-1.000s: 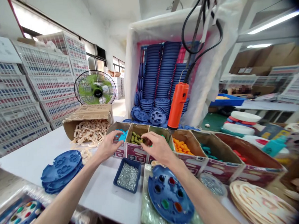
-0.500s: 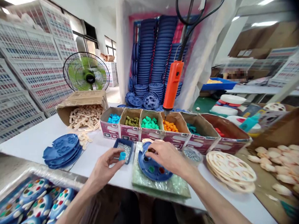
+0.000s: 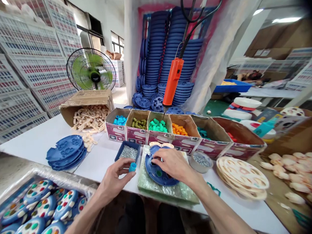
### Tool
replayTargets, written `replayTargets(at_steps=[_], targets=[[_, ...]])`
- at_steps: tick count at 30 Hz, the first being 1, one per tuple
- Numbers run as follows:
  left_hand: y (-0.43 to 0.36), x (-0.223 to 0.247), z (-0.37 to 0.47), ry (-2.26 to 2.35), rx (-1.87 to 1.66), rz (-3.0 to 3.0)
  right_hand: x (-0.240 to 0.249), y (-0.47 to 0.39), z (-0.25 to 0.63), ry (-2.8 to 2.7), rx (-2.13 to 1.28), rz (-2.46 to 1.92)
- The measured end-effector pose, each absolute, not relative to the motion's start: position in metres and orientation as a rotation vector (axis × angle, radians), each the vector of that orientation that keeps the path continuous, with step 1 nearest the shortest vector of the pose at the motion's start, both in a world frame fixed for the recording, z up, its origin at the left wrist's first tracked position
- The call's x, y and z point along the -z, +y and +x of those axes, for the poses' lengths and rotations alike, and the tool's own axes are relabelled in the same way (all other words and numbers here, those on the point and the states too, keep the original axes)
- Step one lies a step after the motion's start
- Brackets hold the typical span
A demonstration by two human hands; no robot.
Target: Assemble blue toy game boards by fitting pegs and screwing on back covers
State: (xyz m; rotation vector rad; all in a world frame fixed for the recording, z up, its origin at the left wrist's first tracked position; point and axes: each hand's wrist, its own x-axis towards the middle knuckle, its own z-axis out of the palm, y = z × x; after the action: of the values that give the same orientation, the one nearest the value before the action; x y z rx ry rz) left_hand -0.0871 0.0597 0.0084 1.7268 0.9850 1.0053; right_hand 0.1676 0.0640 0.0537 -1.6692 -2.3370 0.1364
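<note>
White, smooth tabletop (image 3: 100,160). Left: stacked dark-blue notched discs (image 3: 66,149); tipped brown cardboard box (image 3: 91,97), loose beige pieces (image 3: 88,141) near its mouth. Row of open maroon-sided cardboard bins (image 3: 136,136) stands behind. Centre: dark-blue rectangular tray (image 3: 132,144), green film-wrapped slab (image 3: 145,185). Right: round translucent tub (image 3: 201,168), small teal piece (image 3: 214,189), stacked cream discs (image 3: 242,177).

Our bare left forearm (image 3: 85,216) slanting up from the bottom edge, our left hand (image 3: 112,180) just left of centre, thumb and fingers pinched, our bare right forearm (image 3: 217,205) reaching in from lower right, our right hand (image 3: 174,164) palm down near centre, fingers curled.
</note>
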Motion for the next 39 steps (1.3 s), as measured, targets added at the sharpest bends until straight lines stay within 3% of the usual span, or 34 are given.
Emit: replayTargets(at_steps=[10, 16, 22, 39], targets=[[0.048, 0.002, -0.062, 1.025, -1.12, 1.641, -0.061, 0.042, 0.149, -2.068, -0.682, -1.326], [0.045, 0.0, -0.051, 0.923, -1.122, 1.662, -0.06, 0.035, 0.156, -2.035, -0.582, -1.259], [0.053, -0.003, -0.062, 0.972, -1.161, 1.79, -0.062, 0.06, 0.19, -1.913, -0.241, -1.747], [0.052, 0.011, -0.08, 1.072, -1.116, 1.86, -0.045, 0.071, 0.185, -2.055, -0.178, -1.902]])
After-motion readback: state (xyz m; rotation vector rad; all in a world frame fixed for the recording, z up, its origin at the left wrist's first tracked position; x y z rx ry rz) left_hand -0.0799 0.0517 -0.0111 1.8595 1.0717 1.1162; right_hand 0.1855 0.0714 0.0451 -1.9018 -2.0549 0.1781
